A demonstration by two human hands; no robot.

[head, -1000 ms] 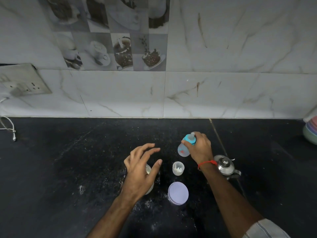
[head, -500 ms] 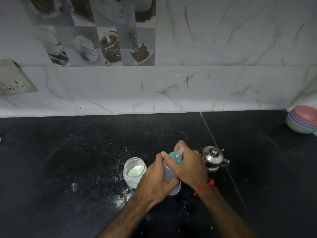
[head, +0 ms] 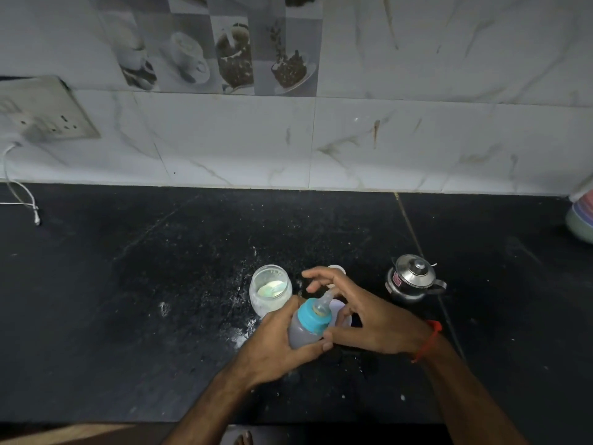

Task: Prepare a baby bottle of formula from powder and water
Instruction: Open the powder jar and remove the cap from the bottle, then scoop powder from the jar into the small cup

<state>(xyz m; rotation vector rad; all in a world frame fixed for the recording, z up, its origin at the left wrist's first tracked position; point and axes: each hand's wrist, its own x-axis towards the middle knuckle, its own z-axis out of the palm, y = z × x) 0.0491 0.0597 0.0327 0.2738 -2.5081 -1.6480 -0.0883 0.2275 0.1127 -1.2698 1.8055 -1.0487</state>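
Left hand (head: 272, 343): nearest the camera; its grip is closed round the body of the baby bottle (head: 303, 332), thumb in front, fingers behind.
Baby bottle: held above the desk (head: 128, 316), tilted with its top up and to the right; the body looks dark and translucent.
Collar (head: 313, 317): teal ring on the bottle's neck, just above the left grip.
Teat (head: 324, 301): clear, poking up from the collar toward the right hand's fingers.
Right hand (head: 369, 319): just right of the bottle; its grip is loose and open, fingers spread, the thumb tip by the collar and the index arched above the teat. I cannot tell whether any fingertip touches the teat.
Wrist thread (head: 428, 340): red, round the right wrist.
Pale lid (head: 340, 316): flat on the desk, mostly hidden under the right grip.
Powder jar (head: 271, 289): clear, open, white powder inside, just beyond the left grip.
Spilt powder (head: 239, 337): white specks on the desk left of the left grip.
Small white cup (head: 335, 269): only its rim shows beyond the right fingers.
Steel pot (head: 412, 279): lidded, handled, beyond and right of the right grip, apart from it.
Stacked bowls (head: 580, 216): far right edge.
Tiled wall (head: 417, 139): behind the desk, with a socket plate (head: 48, 114) far left.
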